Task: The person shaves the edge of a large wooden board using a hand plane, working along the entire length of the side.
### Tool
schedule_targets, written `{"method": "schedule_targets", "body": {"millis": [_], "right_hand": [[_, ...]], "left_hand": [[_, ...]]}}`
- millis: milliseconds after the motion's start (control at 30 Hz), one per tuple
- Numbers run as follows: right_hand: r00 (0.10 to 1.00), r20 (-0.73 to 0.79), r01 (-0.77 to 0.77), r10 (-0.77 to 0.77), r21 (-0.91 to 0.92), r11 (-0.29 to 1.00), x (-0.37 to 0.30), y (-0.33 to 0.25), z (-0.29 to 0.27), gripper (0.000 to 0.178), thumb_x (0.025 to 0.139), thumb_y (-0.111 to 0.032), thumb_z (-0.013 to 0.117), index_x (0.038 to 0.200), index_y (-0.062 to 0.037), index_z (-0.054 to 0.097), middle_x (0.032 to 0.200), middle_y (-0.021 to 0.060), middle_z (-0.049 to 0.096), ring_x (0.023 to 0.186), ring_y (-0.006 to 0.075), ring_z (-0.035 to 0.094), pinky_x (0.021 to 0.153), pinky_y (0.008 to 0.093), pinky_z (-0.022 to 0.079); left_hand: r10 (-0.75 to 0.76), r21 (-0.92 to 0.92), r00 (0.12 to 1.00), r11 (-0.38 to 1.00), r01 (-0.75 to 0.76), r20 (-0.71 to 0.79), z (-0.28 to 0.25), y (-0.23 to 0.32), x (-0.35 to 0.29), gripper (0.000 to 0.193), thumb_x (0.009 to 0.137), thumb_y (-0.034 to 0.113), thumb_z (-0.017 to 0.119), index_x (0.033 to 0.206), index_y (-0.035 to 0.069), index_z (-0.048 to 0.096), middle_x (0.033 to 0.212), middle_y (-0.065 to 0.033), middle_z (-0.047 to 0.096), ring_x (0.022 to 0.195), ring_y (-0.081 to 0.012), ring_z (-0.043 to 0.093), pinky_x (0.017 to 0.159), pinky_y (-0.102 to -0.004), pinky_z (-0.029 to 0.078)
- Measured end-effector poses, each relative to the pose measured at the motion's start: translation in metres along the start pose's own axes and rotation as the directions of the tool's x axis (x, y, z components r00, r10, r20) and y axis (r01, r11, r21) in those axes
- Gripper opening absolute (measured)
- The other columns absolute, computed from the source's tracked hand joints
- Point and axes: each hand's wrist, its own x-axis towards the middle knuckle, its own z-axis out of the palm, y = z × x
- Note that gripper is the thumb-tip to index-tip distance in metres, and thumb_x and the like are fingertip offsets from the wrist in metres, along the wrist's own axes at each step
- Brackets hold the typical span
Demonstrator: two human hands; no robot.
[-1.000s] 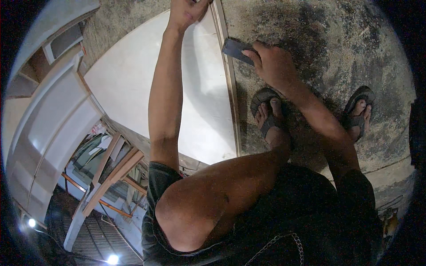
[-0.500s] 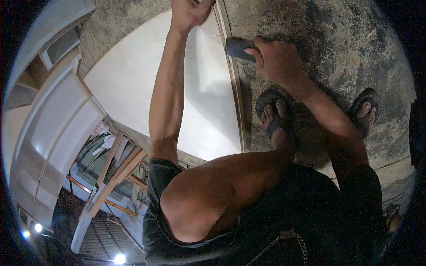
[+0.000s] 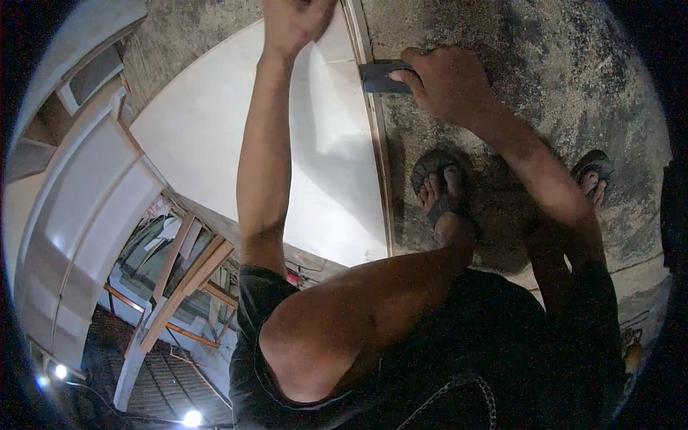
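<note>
At panel edge, R hand holds flat tool squarer vs b4.

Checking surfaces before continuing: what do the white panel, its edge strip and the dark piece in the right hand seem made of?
White panel: smooth, glossy laminate or painted board, from its sheen. Edge strip: probably wood, brownish and matte. Dark piece: flat, dull grey; perhaps plastic or rubber, unclear.

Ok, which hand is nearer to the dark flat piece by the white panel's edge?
Right: the right hand grips the dark flat piece. The left hand is apart from it, up and to its left, at the picture's top edge.
</note>
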Motion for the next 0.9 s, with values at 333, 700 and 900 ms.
{"method": "schedule_targets", "body": {"millis": [333,700,900], "right_hand": [[0.999,-0.022,0.036,-0.036,0.028,0.999,0.004,-0.004,0.003,0.045,0.088,-0.049,0.051,0.091,-0.0062,0.062,0.05,0.0115,0.055,0.047,0.0268,0.06,0.046,0.0386,0.047],[0.928,0.295,-0.232,0.227,-0.017,0.972,0.017,-0.014,-0.013,0.05,0.084,-0.054,0.053,0.095,-0.0071,0.068,0.052,0.0138,0.057,0.047,0.0258,0.06,0.051,0.0407,0.05],[0.919,0.348,-0.176,0.183,-0.053,0.983,0.025,-0.008,-0.007,0.051,0.085,-0.055,0.052,0.091,-0.0078,0.069,0.055,0.0126,0.057,0.055,0.0288,0.061,0.055,0.0407,0.05]], "left_hand": [[-0.077,0.139,0.982,0.985,0.102,-0.174,-0.076,-0.105,-0.033,0.043,0.092,0.041,0.048,0.099,0.001,0.065,0.085,-0.0074,0.063,0.078,-0.0149,0.058,0.071,-0.0271,0.045],[0.11,0.047,0.911,0.994,-0.099,-0.397,-0.053,-0.115,-0.04,0.052,0.092,0.04,0.038,0.082,-0.003,0.065,0.08,-0.0094,0.064,0.073,-0.0152,0.056,0.067,-0.0279,0.044],[0.032,-0.301,0.9,0.937,-0.178,-0.434,-0.054,-0.137,-0.039,0.05,0.093,0.035,0.038,0.082,-0.006,0.065,0.085,-0.0119,0.065,0.08,-0.0185,0.058,0.078,-0.0314,0.044]]}}
